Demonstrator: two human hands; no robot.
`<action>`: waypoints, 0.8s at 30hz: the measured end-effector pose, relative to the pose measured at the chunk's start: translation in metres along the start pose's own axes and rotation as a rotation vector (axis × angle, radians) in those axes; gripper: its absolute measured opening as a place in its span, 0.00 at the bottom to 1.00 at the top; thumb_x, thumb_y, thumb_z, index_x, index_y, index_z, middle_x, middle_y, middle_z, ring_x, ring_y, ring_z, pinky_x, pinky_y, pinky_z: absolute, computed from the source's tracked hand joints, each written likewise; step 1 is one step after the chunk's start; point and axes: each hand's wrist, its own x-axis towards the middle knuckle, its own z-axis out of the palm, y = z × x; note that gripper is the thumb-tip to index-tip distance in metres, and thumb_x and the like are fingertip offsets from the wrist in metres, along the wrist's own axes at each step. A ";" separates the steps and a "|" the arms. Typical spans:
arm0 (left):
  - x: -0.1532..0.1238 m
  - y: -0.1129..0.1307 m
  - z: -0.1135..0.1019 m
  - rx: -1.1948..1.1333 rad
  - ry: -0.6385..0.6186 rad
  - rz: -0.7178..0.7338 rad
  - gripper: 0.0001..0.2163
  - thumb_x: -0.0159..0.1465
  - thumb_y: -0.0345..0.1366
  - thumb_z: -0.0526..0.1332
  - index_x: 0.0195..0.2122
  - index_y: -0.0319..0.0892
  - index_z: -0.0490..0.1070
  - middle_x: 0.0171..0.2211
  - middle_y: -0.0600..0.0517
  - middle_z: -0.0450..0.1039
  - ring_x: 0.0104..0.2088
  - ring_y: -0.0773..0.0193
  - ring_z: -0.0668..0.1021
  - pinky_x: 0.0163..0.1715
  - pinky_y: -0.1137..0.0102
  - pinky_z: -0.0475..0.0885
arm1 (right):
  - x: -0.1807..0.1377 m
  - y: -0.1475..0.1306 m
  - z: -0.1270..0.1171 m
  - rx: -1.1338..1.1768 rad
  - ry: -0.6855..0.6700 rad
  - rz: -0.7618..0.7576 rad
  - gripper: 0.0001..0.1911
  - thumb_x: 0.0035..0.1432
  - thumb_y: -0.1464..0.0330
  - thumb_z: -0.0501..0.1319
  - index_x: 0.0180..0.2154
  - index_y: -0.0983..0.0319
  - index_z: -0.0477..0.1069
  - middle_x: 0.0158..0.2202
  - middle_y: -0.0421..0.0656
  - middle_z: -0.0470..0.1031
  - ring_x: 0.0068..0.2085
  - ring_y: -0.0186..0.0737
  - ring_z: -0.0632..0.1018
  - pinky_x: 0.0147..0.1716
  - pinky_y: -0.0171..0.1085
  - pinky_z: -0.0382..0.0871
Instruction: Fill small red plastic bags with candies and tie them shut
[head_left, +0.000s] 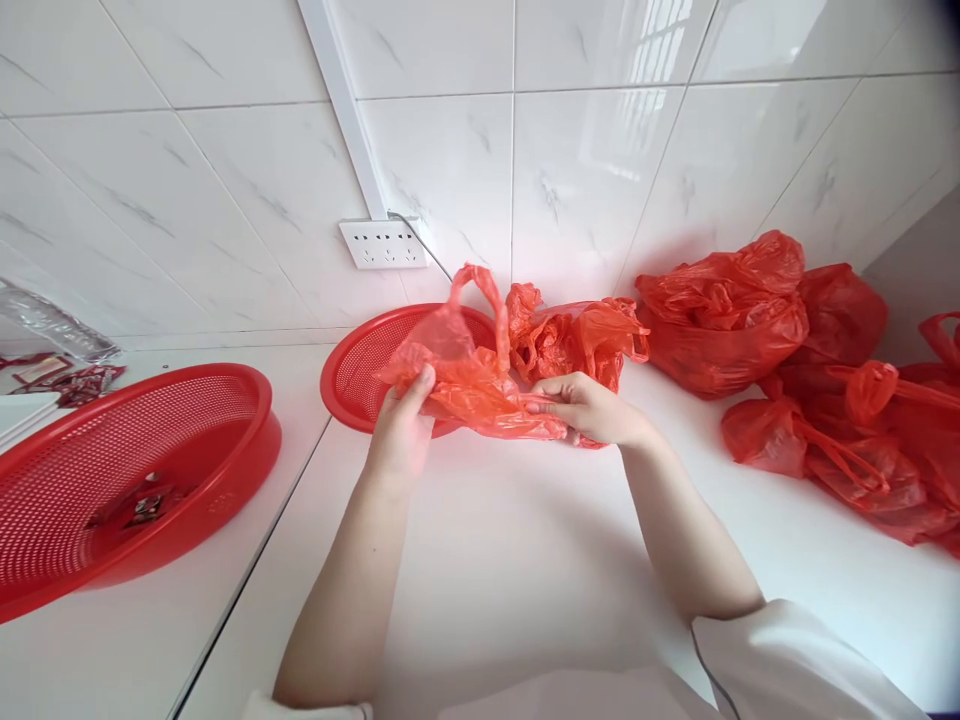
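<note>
A red plastic bag point(480, 390) with a loop handle standing up is held above the white table by both of my hands. My left hand point(405, 425) grips its left side, thumb on top and the other fingers hidden behind the film. At the opposite end my right hand point(589, 408) pinches the bag between thumb and fingers. The bag looks thin and crumpled; I cannot tell whether anything is inside. Behind it stands a round red basket point(352, 365), partly covered by the bag. More crumpled red bags point(574, 335) lie just beyond my right hand.
A large red perforated basket point(247, 440) with a few small dark packets point(150, 500) sits at left. Filled red bags point(720, 320) and tied red bags point(862, 440) occupy the right side. A socket strip point(384, 245) is on the tiled wall. A seam crosses the table point(480, 580).
</note>
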 end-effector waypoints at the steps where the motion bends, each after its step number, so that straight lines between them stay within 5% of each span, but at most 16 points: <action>1: 0.001 -0.001 -0.001 -0.040 0.012 0.008 0.19 0.59 0.49 0.65 0.46 0.43 0.75 0.46 0.46 0.77 0.49 0.52 0.78 0.43 0.63 0.75 | 0.000 0.001 -0.002 -0.036 -0.050 0.014 0.15 0.57 0.58 0.62 0.27 0.62 0.68 0.20 0.35 0.64 0.19 0.28 0.66 0.16 0.30 0.60; 6: 0.004 -0.002 -0.006 -0.108 0.048 -0.007 0.14 0.60 0.49 0.63 0.39 0.45 0.74 0.43 0.49 0.77 0.47 0.53 0.78 0.40 0.64 0.75 | -0.006 0.000 -0.014 -0.288 -0.124 0.065 0.07 0.57 0.64 0.61 0.34 0.61 0.74 0.28 0.41 0.75 0.29 0.35 0.75 0.26 0.33 0.69; 8: 0.001 -0.003 -0.003 -0.044 0.042 0.013 0.14 0.59 0.48 0.65 0.37 0.43 0.72 0.41 0.48 0.77 0.44 0.54 0.79 0.39 0.65 0.75 | -0.009 -0.003 -0.015 -0.351 -0.015 -0.035 0.14 0.55 0.63 0.64 0.44 0.59 0.75 0.42 0.45 0.78 0.42 0.42 0.78 0.40 0.40 0.73; 10: -0.003 -0.004 0.003 0.052 0.031 0.057 0.13 0.58 0.46 0.67 0.35 0.43 0.70 0.37 0.49 0.76 0.40 0.56 0.79 0.38 0.66 0.73 | -0.011 -0.007 -0.010 -0.318 0.087 -0.229 0.30 0.51 0.60 0.69 0.56 0.55 0.68 0.58 0.47 0.70 0.57 0.48 0.72 0.55 0.46 0.67; 12: -0.007 -0.007 0.010 0.152 0.018 0.125 0.13 0.58 0.44 0.68 0.34 0.43 0.67 0.35 0.51 0.75 0.38 0.59 0.78 0.39 0.67 0.72 | -0.010 -0.009 -0.001 -0.227 0.086 -0.415 0.37 0.48 0.58 0.72 0.59 0.53 0.65 0.63 0.47 0.63 0.63 0.49 0.66 0.60 0.47 0.61; 16: -0.009 -0.008 0.012 0.216 -0.082 0.164 0.13 0.58 0.42 0.68 0.33 0.44 0.64 0.33 0.54 0.71 0.35 0.64 0.75 0.38 0.68 0.70 | -0.001 -0.004 0.020 0.109 0.016 -0.466 0.14 0.61 0.55 0.61 0.39 0.58 0.73 0.41 0.45 0.76 0.44 0.42 0.77 0.46 0.42 0.71; 20: -0.005 0.001 -0.006 0.081 -0.334 0.207 0.21 0.52 0.46 0.72 0.32 0.46 0.59 0.26 0.58 0.62 0.27 0.69 0.67 0.33 0.70 0.67 | 0.001 0.007 0.018 0.396 0.122 -0.308 0.21 0.56 0.47 0.62 0.34 0.59 0.70 0.27 0.39 0.69 0.26 0.34 0.70 0.27 0.35 0.67; 24: -0.005 0.020 -0.028 0.155 -0.520 0.228 0.22 0.56 0.60 0.63 0.32 0.46 0.60 0.19 0.60 0.53 0.20 0.69 0.57 0.23 0.70 0.58 | -0.011 0.004 -0.003 0.242 0.115 -0.224 0.28 0.54 0.41 0.57 0.26 0.60 0.69 0.20 0.38 0.63 0.21 0.34 0.65 0.20 0.35 0.60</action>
